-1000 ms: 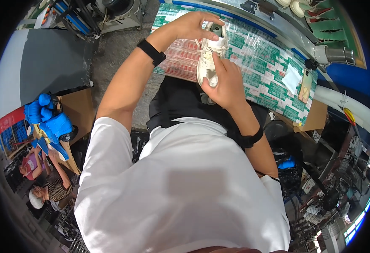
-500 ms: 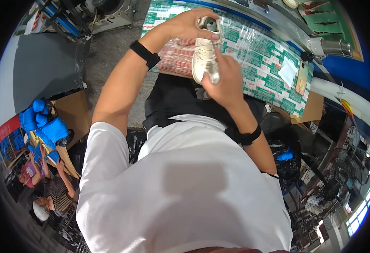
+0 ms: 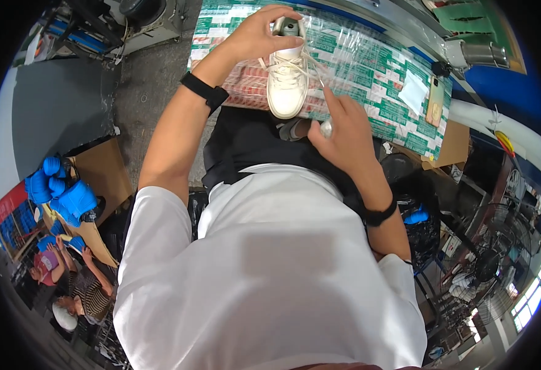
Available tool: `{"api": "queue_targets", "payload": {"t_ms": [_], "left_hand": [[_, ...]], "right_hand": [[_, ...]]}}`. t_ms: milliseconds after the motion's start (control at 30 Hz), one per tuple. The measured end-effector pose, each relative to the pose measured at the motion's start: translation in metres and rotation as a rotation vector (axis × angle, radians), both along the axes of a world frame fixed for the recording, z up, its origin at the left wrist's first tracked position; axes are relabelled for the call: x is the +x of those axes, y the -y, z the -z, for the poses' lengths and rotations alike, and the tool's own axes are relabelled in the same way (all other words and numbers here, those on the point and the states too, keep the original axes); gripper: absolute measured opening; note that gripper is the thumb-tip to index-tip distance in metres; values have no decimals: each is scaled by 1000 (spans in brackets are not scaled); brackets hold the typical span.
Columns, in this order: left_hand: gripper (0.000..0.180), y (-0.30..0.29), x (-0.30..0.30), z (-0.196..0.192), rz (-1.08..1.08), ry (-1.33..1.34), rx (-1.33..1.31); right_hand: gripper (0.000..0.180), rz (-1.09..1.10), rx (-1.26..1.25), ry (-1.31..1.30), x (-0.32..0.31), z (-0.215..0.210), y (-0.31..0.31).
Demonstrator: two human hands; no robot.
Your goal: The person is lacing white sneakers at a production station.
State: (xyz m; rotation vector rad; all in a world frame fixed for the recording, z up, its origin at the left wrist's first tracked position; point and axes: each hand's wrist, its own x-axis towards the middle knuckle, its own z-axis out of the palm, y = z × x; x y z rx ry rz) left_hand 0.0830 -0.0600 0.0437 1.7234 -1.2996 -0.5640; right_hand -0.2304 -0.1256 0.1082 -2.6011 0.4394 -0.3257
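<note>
Sneaker (image 3: 287,83), white, rests toe toward the person on the counter (image 3: 369,68), which is covered in green-and-red printed plastic. Left hand (image 3: 255,37) has its fingers clasped around the heel collar. Right hand (image 3: 341,126) is just beside the toe, fingers pinched on a lace (image 3: 315,69) that runs up to the shoe. A phone (image 3: 435,102) lies well apart to the right.

- My worktable (image 3: 369,68): top covered in green-and-white printed sheet under clear plastic, red-printed strip at the near edge.
- White sneaker (image 3: 288,80) stands on it, toe towards me, near edge.
- White paper slip (image 3: 413,92) lies flat, right side.
- Phone (image 3: 435,102) just beside the slip, further right.
</note>
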Motion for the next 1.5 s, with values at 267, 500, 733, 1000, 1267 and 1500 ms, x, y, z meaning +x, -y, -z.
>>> {"api": "queue_targets", "payload": {"t_ms": [267, 500, 733, 1000, 1267, 1500], "left_hand": [[59, 2, -5, 2, 3, -26, 1], [57, 3, -1, 5, -2, -43, 6], [57, -2, -4, 2, -19, 61, -57], [59, 4, -3, 2, -26, 75, -43], [61, 4, -7, 5, -54, 130, -41], [60, 2, -2, 7, -32, 60, -55]], "right_hand": [[74, -22, 56, 206, 41, 36, 8], [74, -72, 28, 75, 18, 6, -4], [76, -113, -56, 72, 9, 1, -20], [77, -92, -77, 142, 38, -2, -23], [75, -64, -27, 136, 63, 27, -26], [72, -101, 177, 141, 51, 18, -30]]}}
